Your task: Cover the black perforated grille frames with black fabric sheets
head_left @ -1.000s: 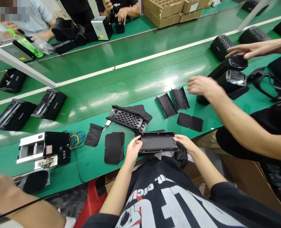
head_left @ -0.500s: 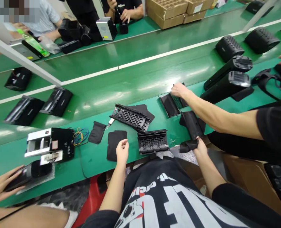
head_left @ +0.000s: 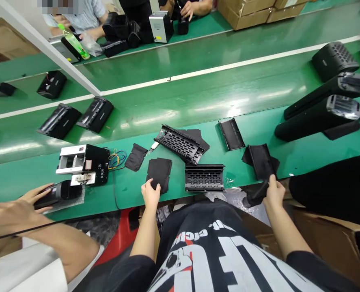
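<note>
Left hand: the left hand (head_left: 151, 194) rests on a black fabric sheet (head_left: 159, 174) at the near edge of the green assembly bench (head_left: 307, 156), its fingers (head_left: 146, 185) slightly apart and touching down without gripping

Right hand: the right hand (head_left: 274, 194) is closed in a firm pinch on a black fabric strip (head_left: 257, 194), which reaches down over the bench edge toward the person's lap

Between the hands: a perforated black plastic grille (head_left: 204, 177) sits flat on the bench, and a second grille (head_left: 180, 144) lies tilted on a fabric piece (head_left: 198, 136) farther out

Near the right hand: a black curved cover panel (head_left: 260, 162) lies just beyond the fingers

Far left: a co-worker's hand (head_left: 38, 198) rests on a black housing (head_left: 59, 194), beside an opened unit with a white frame (head_left: 82, 164)

Handling: this soft fabric probably creases easily, so an even press and a pinch close to the strip's end should control it best
</note>
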`<state>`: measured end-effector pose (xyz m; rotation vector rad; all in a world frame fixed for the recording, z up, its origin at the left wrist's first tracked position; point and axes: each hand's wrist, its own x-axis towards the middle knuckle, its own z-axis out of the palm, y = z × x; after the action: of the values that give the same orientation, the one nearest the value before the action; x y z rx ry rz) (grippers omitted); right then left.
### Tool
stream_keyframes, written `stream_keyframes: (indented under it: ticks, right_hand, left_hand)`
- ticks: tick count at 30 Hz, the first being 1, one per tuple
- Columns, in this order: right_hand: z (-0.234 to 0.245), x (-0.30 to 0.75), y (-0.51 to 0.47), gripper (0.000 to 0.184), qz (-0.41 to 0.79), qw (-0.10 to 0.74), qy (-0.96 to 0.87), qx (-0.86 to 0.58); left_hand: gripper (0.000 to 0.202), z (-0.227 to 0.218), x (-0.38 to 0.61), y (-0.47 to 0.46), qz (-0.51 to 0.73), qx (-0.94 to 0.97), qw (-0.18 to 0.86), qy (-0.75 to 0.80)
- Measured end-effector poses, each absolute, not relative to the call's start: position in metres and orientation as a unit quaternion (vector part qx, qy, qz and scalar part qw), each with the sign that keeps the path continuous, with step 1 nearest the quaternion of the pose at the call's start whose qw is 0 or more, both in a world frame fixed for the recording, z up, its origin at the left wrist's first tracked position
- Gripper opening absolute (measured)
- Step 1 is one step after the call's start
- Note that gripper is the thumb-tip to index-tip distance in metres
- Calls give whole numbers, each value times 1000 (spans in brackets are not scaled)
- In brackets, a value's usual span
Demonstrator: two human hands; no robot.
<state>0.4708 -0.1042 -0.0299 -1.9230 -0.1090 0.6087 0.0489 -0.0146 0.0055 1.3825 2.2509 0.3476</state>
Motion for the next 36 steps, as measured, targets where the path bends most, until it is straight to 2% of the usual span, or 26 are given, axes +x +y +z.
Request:
stream_keyframes:
  ticks: [3, 5, 8, 11, 13, 18, 23, 27, 29, 36]
  right_hand:
    - [13, 427, -87, 41, 370, 555, -47, -744]
    - [43, 392, -69, 49, 485, 535, -70, -688]
    - [77, 348, -43, 49, 592, 523, -94, -606]
    - [93, 320, -27, 41, 624, 538, -84, -560]
    - [95, 311, -23, 37, 624, 551, -85, -547]
    - [85, 308, -22, 33, 622, 548, -78, -554]
    - [84, 314, -24, 35, 657, 521, -99, -536]
    - [89, 319, -36, 55, 768, 447, -150, -433]
    - [89, 320, -43, 61, 783, 439, -179, -402]
    - [88, 324, -46, 32, 733, 441, -263, -446]
  left_hand:
    - [35, 25, 74, -14, 195, 542, 244, 780]
    - [32, 46, 98, -15, 252, 572, 282, 728]
    - [32, 78, 138, -21, 286, 599, 432, 611]
    - [55, 96, 170, -30, 243, 531, 620, 525]
    - [63, 99, 182, -35, 229, 467, 700, 489]
    - [38, 95, 184, -43, 252, 359, 779, 447]
    - [29, 97, 177, -40, 243, 305, 788, 476]
    - [32, 103, 173, -33, 305, 282, 762, 496]
    - [31, 106, 171, -30, 330, 280, 749, 502]
    - [24, 116, 163, -23, 368, 367, 674, 525]
